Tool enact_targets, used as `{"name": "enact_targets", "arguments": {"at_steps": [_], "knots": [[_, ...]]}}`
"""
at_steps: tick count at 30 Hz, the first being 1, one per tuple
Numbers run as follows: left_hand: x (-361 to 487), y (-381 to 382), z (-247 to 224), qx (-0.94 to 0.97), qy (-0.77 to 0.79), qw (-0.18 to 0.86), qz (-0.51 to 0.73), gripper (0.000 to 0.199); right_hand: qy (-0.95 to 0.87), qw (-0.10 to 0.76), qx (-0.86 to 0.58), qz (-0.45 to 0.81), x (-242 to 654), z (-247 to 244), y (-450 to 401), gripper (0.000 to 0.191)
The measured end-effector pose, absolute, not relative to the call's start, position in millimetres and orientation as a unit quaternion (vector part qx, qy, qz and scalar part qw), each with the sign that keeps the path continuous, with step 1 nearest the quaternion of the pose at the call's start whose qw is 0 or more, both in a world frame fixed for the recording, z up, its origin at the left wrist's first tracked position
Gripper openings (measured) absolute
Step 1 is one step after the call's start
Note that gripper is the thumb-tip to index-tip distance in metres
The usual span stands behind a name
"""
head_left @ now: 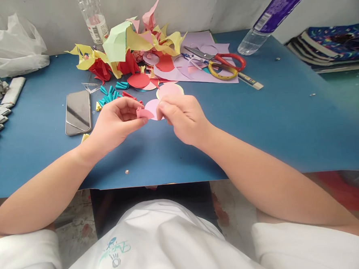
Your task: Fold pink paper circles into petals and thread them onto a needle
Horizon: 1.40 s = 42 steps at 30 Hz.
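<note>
A small pink paper piece (pixel 144 112), curled at its left end, is pinched between the fingers and thumb of my left hand (pixel 118 120). Just right of it my right hand (pixel 183 116) is closed, thumb against the bent fingers; whatever it holds is hidden. Behind and between the hands lie a light pink paper circle (pixel 152 107) and a pale pink circle with a yellowish edge (pixel 172 89). Rolled teal papers (pixel 108 95) sit beyond my left hand, with red rolled papers (pixel 130 97) beside them. Farther back is a red paper circle (pixel 138 80).
A phone (pixel 78 112) lies left on the blue table (pixel 273 137). Behind are paper scraps (pixel 116 43), a clear bottle (pixel 96 26), scissors (pixel 220 65) and a cutter (pixel 251 81). A purple-labelled bottle (pixel 274 15) leans back right; a plastic bag (pixel 12 45) sits back left.
</note>
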<state>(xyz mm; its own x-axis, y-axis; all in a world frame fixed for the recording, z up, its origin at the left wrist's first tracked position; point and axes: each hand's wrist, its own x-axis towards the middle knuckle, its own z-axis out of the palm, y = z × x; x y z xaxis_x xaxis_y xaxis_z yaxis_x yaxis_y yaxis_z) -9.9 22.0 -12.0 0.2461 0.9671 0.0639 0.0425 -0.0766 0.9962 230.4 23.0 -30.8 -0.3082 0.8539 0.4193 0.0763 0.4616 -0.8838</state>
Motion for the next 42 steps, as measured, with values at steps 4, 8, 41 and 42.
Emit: {"name": "enact_targets", "arguments": {"at_steps": [4, 8, 41, 42], "knots": [[-10, 22, -11, 0.585, 0.434, 0.532, 0.432, 0.044, -0.652, 0.531, -0.281, 0.463, 233, -30, 25, 0.055], [-10, 23, -9, 0.581, 0.428, 0.542, 0.431, 0.050, -0.628, 0.529, -0.287, 0.494, 227, -23, 25, 0.060], [-7, 28, -13, 0.560, 0.443, 0.560, 0.421, 0.042, -0.609, 0.512, -0.343, 0.499, 222, -40, 40, 0.046], [-6, 28, -14, 0.560, 0.444, 0.555, 0.426, 0.041, -0.612, 0.515, -0.339, 0.495, 222, -42, 42, 0.048]]}}
